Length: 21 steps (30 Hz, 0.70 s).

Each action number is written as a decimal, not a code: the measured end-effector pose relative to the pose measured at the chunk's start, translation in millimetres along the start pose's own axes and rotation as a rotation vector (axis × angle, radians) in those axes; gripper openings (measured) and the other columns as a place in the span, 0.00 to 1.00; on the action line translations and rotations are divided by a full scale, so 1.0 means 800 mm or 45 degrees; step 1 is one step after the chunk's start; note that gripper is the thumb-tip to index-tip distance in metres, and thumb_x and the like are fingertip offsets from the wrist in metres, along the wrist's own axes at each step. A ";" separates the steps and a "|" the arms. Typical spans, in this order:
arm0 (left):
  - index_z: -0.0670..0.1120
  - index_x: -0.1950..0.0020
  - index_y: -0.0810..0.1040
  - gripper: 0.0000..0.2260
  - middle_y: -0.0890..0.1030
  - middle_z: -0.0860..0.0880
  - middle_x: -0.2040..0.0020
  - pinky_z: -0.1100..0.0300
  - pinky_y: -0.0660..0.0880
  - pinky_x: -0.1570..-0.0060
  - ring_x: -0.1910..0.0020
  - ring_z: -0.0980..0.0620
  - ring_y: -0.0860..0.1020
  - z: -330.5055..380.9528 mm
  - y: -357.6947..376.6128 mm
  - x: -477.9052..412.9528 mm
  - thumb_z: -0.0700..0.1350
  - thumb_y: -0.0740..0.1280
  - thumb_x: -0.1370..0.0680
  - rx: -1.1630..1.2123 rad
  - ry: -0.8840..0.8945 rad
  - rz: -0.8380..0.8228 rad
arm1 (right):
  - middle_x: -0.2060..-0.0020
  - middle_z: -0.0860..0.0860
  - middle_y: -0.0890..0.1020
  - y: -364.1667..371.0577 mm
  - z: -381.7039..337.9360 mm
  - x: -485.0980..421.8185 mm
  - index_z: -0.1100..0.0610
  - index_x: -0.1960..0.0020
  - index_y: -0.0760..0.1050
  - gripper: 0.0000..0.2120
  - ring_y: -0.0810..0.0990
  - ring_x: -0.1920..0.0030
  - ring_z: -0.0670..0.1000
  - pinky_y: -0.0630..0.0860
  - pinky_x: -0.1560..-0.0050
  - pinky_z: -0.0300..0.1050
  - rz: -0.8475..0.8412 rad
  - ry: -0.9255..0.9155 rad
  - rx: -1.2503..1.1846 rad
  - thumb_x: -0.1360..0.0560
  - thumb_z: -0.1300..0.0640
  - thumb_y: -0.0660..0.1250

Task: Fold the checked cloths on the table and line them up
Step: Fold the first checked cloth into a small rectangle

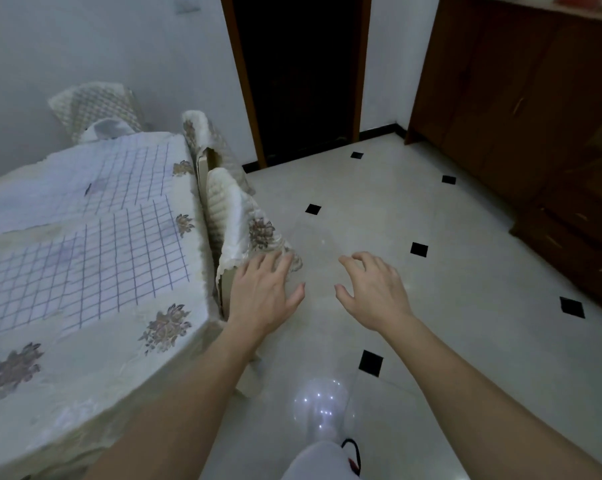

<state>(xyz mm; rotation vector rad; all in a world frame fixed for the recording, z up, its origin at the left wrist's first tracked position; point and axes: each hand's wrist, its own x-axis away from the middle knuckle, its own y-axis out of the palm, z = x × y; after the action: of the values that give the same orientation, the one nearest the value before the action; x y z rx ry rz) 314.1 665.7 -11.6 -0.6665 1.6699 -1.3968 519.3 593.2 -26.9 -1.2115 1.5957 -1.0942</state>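
Observation:
Two white cloths with a blue check lie flat on the table (85, 358), which wears a cream cover with brown flower prints. The nearer checked cloth (85, 265) spreads across the middle of the table. The farther checked cloth (102, 178) lies behind it toward the wall. My left hand (263, 292) hovers right of the table's corner, over the back of a covered chair (254, 233), fingers spread and holding nothing. My right hand (372, 289) hangs over the floor, fingers loosely bent, empty. Both hands are apart from the cloths.
Two chairs in cream covers stand along the table's right side, the farther chair (206, 140) among them, and a third chair (98, 109) is at the far end by the wall. A dark doorway (299, 74) and brown wooden cabinets (521, 98) border the tiled floor (431, 323).

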 end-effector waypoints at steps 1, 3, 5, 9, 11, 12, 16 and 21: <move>0.51 0.30 0.73 0.28 0.78 0.50 0.35 0.50 0.71 0.40 0.38 0.47 0.75 0.003 0.005 -0.018 0.64 0.56 0.24 0.004 -0.011 0.012 | 0.34 0.55 0.74 0.000 0.009 -0.018 0.51 0.30 0.70 0.25 0.71 0.33 0.56 0.67 0.35 0.54 -0.008 -0.008 -0.002 0.23 0.43 0.62; 0.50 0.31 0.74 0.27 0.78 0.50 0.36 0.50 0.71 0.41 0.39 0.47 0.76 0.008 0.014 -0.049 0.63 0.57 0.24 0.015 -0.027 0.024 | 0.33 0.54 0.73 0.000 0.024 -0.050 0.51 0.29 0.69 0.25 0.70 0.32 0.56 0.67 0.34 0.54 -0.027 -0.020 -0.005 0.23 0.43 0.61; 0.50 0.32 0.74 0.26 0.78 0.50 0.36 0.50 0.71 0.42 0.39 0.48 0.76 0.009 0.025 -0.077 0.62 0.58 0.24 0.018 -0.036 0.019 | 0.32 0.54 0.72 0.002 0.036 -0.080 0.51 0.29 0.69 0.25 0.69 0.31 0.55 0.66 0.33 0.54 -0.040 -0.034 -0.004 0.23 0.43 0.61; 0.50 0.34 0.76 0.24 0.80 0.50 0.39 0.50 0.72 0.43 0.41 0.47 0.77 0.009 0.047 -0.130 0.61 0.60 0.25 0.057 -0.074 0.028 | 0.32 0.54 0.73 0.010 0.055 -0.142 0.51 0.29 0.69 0.25 0.70 0.31 0.55 0.66 0.34 0.53 -0.056 -0.065 0.002 0.23 0.43 0.62; 0.49 0.34 0.76 0.24 0.80 0.50 0.40 0.50 0.73 0.44 0.42 0.47 0.77 0.007 0.058 -0.156 0.61 0.60 0.25 0.073 -0.087 0.035 | 0.33 0.55 0.74 0.015 0.063 -0.174 0.51 0.30 0.70 0.25 0.70 0.32 0.56 0.67 0.34 0.54 -0.051 -0.069 0.001 0.24 0.43 0.63; 0.49 0.34 0.76 0.25 0.80 0.50 0.40 0.50 0.74 0.44 0.43 0.47 0.78 0.005 0.065 -0.169 0.61 0.60 0.25 0.079 -0.093 0.033 | 0.33 0.55 0.74 0.017 0.066 -0.190 0.51 0.30 0.70 0.25 0.70 0.32 0.56 0.67 0.35 0.54 -0.052 -0.069 -0.002 0.24 0.43 0.63; 0.49 0.34 0.76 0.26 0.80 0.49 0.40 0.49 0.73 0.45 0.43 0.46 0.78 -0.010 0.095 -0.234 0.61 0.59 0.26 0.089 -0.108 0.056 | 0.32 0.54 0.73 0.033 0.076 -0.261 0.51 0.29 0.69 0.25 0.70 0.31 0.56 0.67 0.35 0.53 -0.079 -0.090 0.009 0.23 0.43 0.62; 0.49 0.35 0.76 0.25 0.81 0.49 0.41 0.50 0.73 0.44 0.44 0.47 0.78 -0.046 0.141 -0.329 0.62 0.61 0.26 0.096 -0.131 0.076 | 0.32 0.53 0.72 0.047 0.079 -0.380 0.50 0.28 0.68 0.25 0.68 0.31 0.55 0.66 0.33 0.53 -0.107 -0.127 0.045 0.22 0.43 0.61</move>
<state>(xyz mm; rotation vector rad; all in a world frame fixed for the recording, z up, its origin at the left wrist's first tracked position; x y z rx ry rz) 429.5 927.8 -50.5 -0.6299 1.5370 -1.3533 627.1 886.2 -46.8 -1.2989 1.4554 -1.0926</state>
